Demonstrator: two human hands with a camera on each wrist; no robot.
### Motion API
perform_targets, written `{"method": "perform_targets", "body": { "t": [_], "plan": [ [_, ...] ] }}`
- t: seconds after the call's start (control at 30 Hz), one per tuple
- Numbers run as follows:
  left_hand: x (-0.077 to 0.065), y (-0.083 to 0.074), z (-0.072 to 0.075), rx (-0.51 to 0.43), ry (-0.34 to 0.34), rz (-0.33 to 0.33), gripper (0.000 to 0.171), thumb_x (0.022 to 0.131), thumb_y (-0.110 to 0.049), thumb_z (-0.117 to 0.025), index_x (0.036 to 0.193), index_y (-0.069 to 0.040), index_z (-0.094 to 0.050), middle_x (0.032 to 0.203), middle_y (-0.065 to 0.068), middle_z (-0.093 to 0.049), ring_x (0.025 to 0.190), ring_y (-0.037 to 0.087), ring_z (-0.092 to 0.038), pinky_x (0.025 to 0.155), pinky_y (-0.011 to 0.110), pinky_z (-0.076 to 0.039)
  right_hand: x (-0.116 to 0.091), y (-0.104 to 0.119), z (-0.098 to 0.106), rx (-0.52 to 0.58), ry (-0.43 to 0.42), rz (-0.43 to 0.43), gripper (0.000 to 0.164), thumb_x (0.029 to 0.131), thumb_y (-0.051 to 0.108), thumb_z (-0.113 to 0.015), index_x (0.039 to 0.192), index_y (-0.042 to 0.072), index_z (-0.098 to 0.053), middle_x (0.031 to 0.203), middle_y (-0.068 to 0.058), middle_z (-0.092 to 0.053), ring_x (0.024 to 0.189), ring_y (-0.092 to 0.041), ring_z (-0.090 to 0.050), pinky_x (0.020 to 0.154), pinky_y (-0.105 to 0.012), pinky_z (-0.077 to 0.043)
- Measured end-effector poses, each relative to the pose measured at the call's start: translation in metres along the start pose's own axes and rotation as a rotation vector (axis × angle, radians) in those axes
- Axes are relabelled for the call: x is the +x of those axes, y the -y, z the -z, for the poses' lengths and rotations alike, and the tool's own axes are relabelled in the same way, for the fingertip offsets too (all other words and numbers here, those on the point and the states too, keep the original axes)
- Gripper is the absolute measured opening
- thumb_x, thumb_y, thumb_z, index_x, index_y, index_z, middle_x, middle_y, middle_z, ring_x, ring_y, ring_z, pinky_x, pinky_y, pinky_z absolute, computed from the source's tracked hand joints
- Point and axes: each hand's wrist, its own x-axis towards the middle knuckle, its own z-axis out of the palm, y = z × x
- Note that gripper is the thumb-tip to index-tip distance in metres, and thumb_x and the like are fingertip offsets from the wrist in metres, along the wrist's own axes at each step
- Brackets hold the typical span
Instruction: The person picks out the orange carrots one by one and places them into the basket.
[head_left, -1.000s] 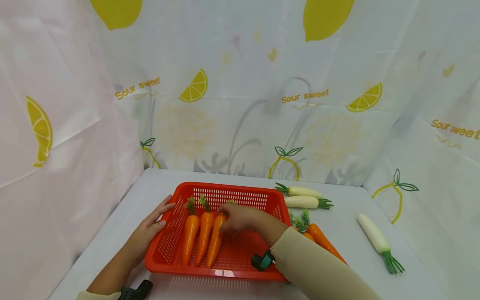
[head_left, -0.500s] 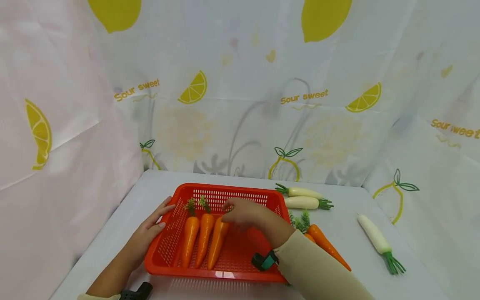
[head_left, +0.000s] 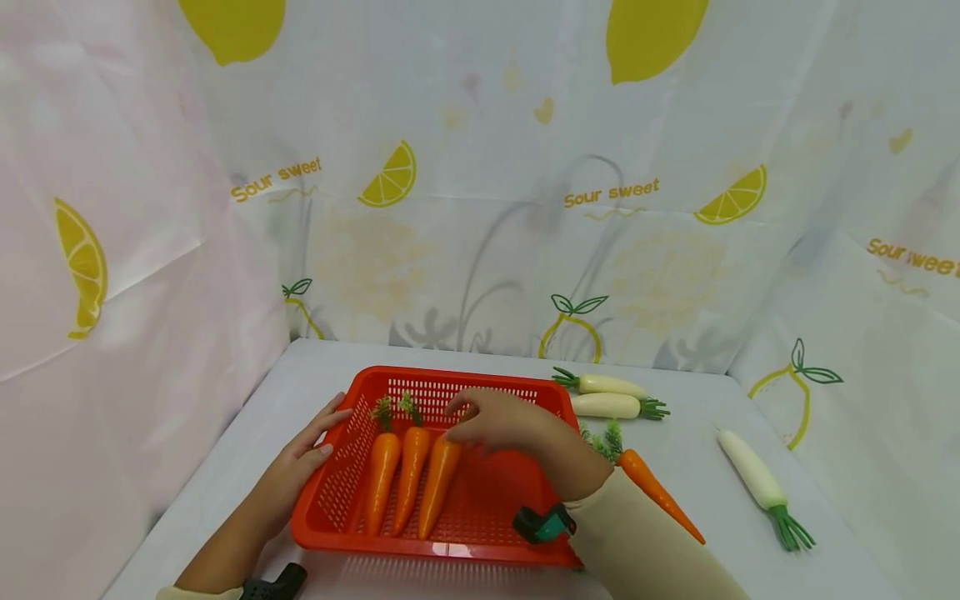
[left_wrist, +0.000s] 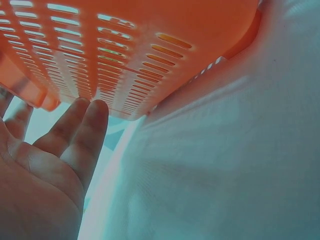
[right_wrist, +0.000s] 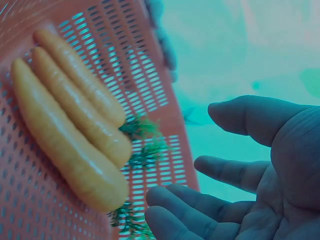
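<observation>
In the head view, a red perforated plastic basket (head_left: 450,549) stands on the white table, with three orange carrots lying side by side on its left half: a left one (head_left: 382,479), a middle one (head_left: 411,479) and a right one (head_left: 438,483). My left hand (head_left: 296,467) touches the basket's left rim, its fingers straight; the left wrist view shows those fingers (left_wrist: 92,135) against the outer wall. Over the basket, by the top of the right carrot, hovers my right hand (head_left: 502,421). Its fingers are spread and hold nothing, as the right wrist view shows.
Right of the basket lies another carrot (head_left: 660,496) with green tops (head_left: 606,437), partly hidden by the right sleeve. Two white radishes lie behind it, one above (head_left: 611,385) and one below (head_left: 611,406). A third radish (head_left: 753,471) is farther right. Lemon-print cloth (head_left: 480,250) surrounds the table.
My right hand has let go of the right carrot and lifted slightly up and to the right. The carrot now lies with its top tilted a bit further right. The left hand has stayed put.
</observation>
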Motion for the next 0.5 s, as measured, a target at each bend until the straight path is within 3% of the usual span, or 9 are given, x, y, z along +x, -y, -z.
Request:
{"method": "perform_targets", "body": {
  "t": [0.17, 0.4, 0.5],
  "plan": [
    [0.0, -0.002, 0.0, 0.014, -0.002, 0.0, 0.051, 0.113, -0.022, -0.041, 0.161, -0.006, -0.037, 0.178, 0.005, -0.003, 0.136, -0.021, -0.031, 0.096, 0.024, -0.055, -0.01, -0.004, 0.008, 0.084, 0.004, 0.053, 0.05, 0.095, 0.026, -0.077, 0.138, 0.006, -0.06, 0.121, -0.007, -0.07, 0.109, -0.036, -0.069, 0.091, -0.048, -0.061],
    [-0.001, -0.005, -0.002, 0.004, -0.001, -0.002, 0.05, 0.112, -0.021, -0.041, 0.16, -0.006, -0.037, 0.178, 0.006, -0.003, 0.138, -0.02, -0.028, 0.097, 0.023, -0.055, -0.02, -0.014, 0.014, 0.121, -0.014, 0.07, 0.048, 0.096, 0.025, -0.075, 0.136, 0.004, -0.059, 0.117, -0.007, -0.072, 0.098, -0.024, -0.071, 0.092, -0.048, -0.061],
    [-0.001, -0.004, -0.002, 0.013, -0.006, 0.001, 0.05, 0.112, -0.021, -0.041, 0.16, -0.006, -0.038, 0.178, 0.005, -0.004, 0.141, -0.017, -0.026, 0.097, 0.023, -0.054, -0.024, -0.018, 0.016, 0.124, -0.027, 0.078, 0.047, 0.096, 0.024, -0.075, 0.136, 0.005, -0.06, 0.118, -0.008, -0.072, 0.098, -0.024, -0.071, 0.091, -0.047, -0.061]
  ]
}}
